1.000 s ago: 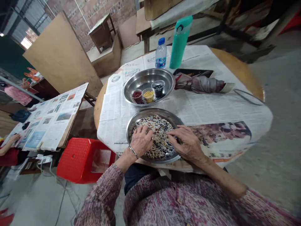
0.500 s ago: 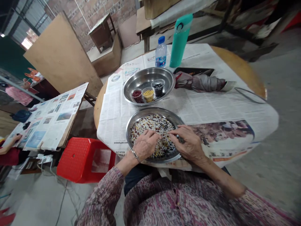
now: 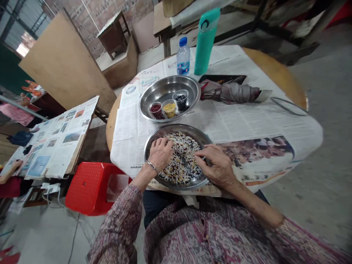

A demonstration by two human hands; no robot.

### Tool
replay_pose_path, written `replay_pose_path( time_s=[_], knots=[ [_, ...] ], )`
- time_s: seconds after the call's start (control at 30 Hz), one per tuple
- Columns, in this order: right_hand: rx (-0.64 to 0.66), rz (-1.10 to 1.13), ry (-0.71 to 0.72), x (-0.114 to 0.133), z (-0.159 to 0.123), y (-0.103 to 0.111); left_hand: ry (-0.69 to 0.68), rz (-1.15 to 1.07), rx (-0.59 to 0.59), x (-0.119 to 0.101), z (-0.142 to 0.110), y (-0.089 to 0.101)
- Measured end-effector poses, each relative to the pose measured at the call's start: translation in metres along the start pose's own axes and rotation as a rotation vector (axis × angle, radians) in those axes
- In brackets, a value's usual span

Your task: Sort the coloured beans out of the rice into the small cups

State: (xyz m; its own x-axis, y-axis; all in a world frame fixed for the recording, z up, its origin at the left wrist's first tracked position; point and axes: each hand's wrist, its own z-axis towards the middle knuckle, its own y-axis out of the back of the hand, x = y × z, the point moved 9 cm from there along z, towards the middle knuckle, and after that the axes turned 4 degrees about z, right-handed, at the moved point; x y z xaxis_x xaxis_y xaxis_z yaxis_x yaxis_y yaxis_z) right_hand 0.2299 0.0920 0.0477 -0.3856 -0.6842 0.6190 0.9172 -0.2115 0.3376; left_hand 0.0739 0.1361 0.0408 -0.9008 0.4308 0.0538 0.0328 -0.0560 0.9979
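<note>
At the far left, a co-worker's hand (image 3: 15, 167) is resting on a newspaper-covered wooden board (image 3: 55, 143), and a red perforated plastic stool (image 3: 88, 189) is standing on the grey concrete floor (image 3: 316, 190) below the table's edge. Moving right, the person's left hand (image 3: 161, 154), wearing a thin metal bangle (image 3: 150, 165), is arching over the left side of a shallow round stainless-steel plate (image 3: 192, 132). Its fingers (image 3: 162, 142) are curled down and held close together, touching the mixed red, white, yellow and black grains (image 3: 183, 146), though whether they are pinching any grains is impossible to tell. The plate is sitting on newspaper sheets (image 3: 233, 124) near the person's edge of a round wooden table (image 3: 277, 69). Beyond it, a larger stainless-steel bowl (image 3: 170, 77) is holding three small clear cups of red grains (image 3: 156, 110), yellow grains (image 3: 169, 109) and black grains (image 3: 180, 99). A clear plastic water bottle (image 3: 183, 57) and a teal flask (image 3: 205, 40) are standing behind the bowl. The person's right hand (image 3: 217, 168) is reaching in from the plate's right side, its fingers (image 3: 200, 153) extended and lying close together among the grains near the rim, with no pinch discernible. Further right, a folded grey umbrella (image 3: 231, 93) is lying on the newspaper.
</note>
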Motion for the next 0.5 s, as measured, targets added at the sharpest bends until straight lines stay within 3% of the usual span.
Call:
replay_pose_path(
  time_s=[0.2, 0.33, 0.5],
  knots=[
    [0.005, -0.005, -0.028, -0.002, 0.001, 0.0, 0.113, 0.003, 0.082, 0.01, -0.035, 0.005],
    [-0.002, -0.007, -0.025, -0.001, 0.001, 0.001, 0.121, -0.075, 0.153, -0.003, -0.052, 0.003],
    [0.011, -0.009, -0.048, -0.005, -0.001, -0.001, 0.081, -0.2, 0.21, -0.032, -0.048, -0.001]
  ],
)
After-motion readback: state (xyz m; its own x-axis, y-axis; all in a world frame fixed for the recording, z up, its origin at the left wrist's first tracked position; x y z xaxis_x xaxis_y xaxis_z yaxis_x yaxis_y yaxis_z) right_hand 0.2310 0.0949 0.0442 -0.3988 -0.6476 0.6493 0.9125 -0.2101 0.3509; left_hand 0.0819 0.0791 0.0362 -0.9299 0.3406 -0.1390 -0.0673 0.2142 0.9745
